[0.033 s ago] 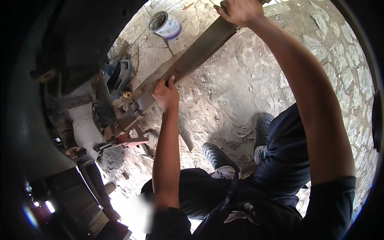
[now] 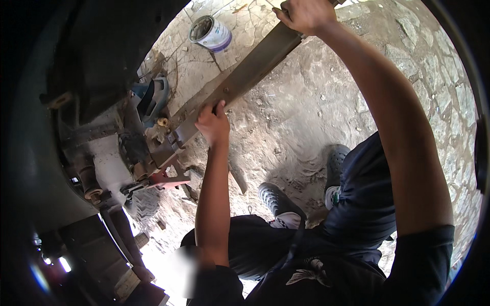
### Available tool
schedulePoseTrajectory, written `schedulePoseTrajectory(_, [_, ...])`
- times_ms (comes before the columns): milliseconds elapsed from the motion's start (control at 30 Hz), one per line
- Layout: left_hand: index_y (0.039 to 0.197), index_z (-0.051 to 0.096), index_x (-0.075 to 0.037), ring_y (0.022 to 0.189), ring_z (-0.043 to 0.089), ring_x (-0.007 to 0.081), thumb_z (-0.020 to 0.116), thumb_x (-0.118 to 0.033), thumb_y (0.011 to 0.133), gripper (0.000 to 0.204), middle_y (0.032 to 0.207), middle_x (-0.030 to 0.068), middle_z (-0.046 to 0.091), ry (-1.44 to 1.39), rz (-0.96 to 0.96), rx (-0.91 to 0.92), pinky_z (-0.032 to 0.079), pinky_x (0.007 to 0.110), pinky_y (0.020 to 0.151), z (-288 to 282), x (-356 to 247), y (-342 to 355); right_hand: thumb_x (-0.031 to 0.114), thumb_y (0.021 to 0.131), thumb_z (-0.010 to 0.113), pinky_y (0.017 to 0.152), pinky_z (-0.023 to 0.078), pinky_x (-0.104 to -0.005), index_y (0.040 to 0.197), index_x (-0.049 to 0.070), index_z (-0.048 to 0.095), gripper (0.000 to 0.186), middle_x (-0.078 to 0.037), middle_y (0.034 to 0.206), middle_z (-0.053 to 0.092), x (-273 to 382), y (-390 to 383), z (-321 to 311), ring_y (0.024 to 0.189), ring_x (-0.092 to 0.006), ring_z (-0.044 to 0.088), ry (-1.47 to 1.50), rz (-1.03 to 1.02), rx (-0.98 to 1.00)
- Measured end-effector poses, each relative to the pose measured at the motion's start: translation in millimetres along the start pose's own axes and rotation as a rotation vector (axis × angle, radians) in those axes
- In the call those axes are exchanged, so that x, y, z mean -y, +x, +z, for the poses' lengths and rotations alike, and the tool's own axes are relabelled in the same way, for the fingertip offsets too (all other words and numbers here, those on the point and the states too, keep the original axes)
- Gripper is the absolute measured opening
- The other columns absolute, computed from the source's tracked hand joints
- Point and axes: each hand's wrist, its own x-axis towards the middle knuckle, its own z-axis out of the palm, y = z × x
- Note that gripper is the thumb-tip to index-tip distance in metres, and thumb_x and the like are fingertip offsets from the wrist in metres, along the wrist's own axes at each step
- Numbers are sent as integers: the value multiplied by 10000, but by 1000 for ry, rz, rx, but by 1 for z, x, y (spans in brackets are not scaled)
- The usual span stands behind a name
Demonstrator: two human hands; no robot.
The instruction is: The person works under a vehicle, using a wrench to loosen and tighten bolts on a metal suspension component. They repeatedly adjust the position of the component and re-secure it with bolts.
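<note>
A long, flat dark metal bar (image 2: pixel 255 64) runs diagonally from the metal assembly at the left to the upper right, with a bolt head on its face. My left hand (image 2: pixel 213 121) is closed on the bar's lower middle, thumb and fingers over its face. Higher up, my right hand (image 2: pixel 306 18) has its fingers wrapped round the upper end. At the bar's lower end are a bracket and brass-coloured fitting (image 2: pixel 163 122), close to a dark assembly (image 2: pixel 102 163) of brackets and cylindrical bushings.
A dented white-and-purple can (image 2: pixel 217 38) stands on cracked paving beyond the bar. A blue-grey object (image 2: pixel 155 102) and a red metal piece (image 2: pixel 168 179) lie by the assembly. My sandalled feet (image 2: pixel 275 201) rest on dusty rough ground, and a dark body (image 2: pixel 46 194) fills the left side.
My left hand has shifted very slightly downward on the bar. My right hand and the bar look the same.
</note>
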Motion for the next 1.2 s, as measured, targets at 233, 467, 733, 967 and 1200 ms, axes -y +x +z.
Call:
schedulePoseTrajectory(233, [966, 794, -31, 852, 724, 420, 778, -335, 930, 306, 913, 206, 754, 28, -57, -82, 567, 463, 773, 15, 13, 28, 365, 885, 632, 756, 601, -431, 800, 109, 813, 325, -141, 812, 775, 1, 10, 3, 752, -326, 748, 5, 15, -31])
schedulePoseTrajectory(467, [975, 788, -51, 904, 728, 406, 748, -355, 953, 308, 979, 191, 757, 87, -48, 18, 576, 472, 781, 13, 5, 6, 333, 850, 621, 794, 592, -459, 765, 125, 803, 289, -143, 812, 774, -4, 7, 5, 767, -336, 745, 59, 61, -29])
schedulePoseTrajectory(733, [1002, 798, -76, 864, 736, 378, 784, -237, 927, 179, 985, 167, 758, 34, -114, -147, 585, 444, 790, 27, 12, 44, 458, 947, 605, 825, 614, -447, 907, 144, 811, 377, -118, 899, 784, -7, 11, 12, 858, -328, 759, -16, -65, -29])
schedulePoseTrajectory(967, [994, 808, -62, 882, 742, 369, 775, -263, 945, 209, 994, 169, 759, -49, -32, -104, 597, 436, 775, 20, 3, 6, 471, 963, 590, 825, 614, -453, 926, 139, 814, 402, -126, 903, 787, -6, 8, 5, 863, -332, 763, -50, -46, 23])
schedulePoseTrajectory(1200, [1016, 817, -86, 930, 743, 355, 747, -294, 964, 226, 1025, 160, 762, 59, -105, -16, 591, 448, 845, 15, 9, 39, 474, 964, 591, 829, 615, -443, 921, 147, 819, 400, -128, 904, 788, -5, 7, 3, 856, -331, 766, -3, -20, 39])
